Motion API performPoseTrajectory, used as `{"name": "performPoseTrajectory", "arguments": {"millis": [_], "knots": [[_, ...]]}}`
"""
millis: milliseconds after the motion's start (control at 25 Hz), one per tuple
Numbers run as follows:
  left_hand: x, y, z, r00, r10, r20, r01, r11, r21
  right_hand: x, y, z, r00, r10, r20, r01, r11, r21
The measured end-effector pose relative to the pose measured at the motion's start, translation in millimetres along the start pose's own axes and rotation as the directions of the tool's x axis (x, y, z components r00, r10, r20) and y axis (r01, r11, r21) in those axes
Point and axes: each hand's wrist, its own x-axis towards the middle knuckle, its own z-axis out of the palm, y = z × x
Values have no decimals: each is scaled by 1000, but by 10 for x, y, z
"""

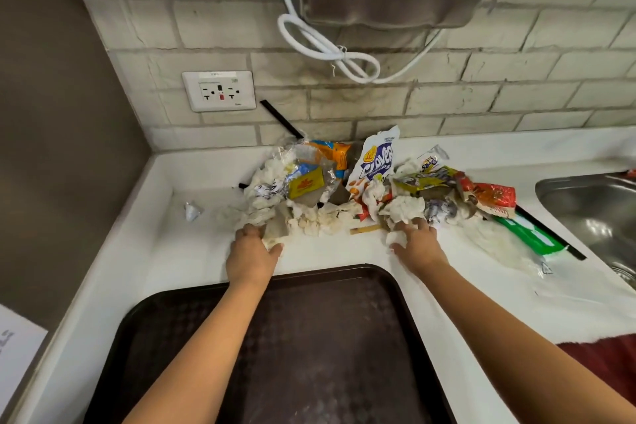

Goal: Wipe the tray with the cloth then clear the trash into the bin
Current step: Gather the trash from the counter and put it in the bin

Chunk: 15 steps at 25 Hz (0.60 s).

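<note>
at the left edge a brown wall, and in the upper left of the frame a socket (219, 90) on the tiled wall; a small foil scrap (191, 211) lies alone on the bench (192, 251) below it. the left hand (251, 253) reaches over the tray (309, 337), fingers curled round crumpled tissue (272, 237) at the near left end of the trash (344, 189). the trash lies just beyond both hands, toward the wall, its long axis running left to right across the middle of the frame, so each hand is nearest its own end. readable in the heap: a white bag marked "clover" (377, 162); a yellow pack (304, 184) and an orange wrapper (330, 150) whose print i cannot read. the right hand (414, 241) pinches another white tissue (395, 237) at the near edge, right of centre. further right a red wrapper (492, 198), a green pack (530, 234) and a sink (592, 213) at the right edge. the tray sits empty at bottom centre, nearest the person; a dark red cloth (605, 361) shows at lower right. no bin is in view. gathering seems to be the step in hand
</note>
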Motion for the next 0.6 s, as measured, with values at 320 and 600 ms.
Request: {"name": "performPoseTrajectory", "arguments": {"millis": [320,600], "knots": [[18,-75,-126,990,18,-140,-44,981,-187,-55,63,95,986,113,-122,-76,960,270],[-97,-130,-104,998,47,34,-39,978,-203,-102,105,55,996,85,-18,-81,984,159]]}}
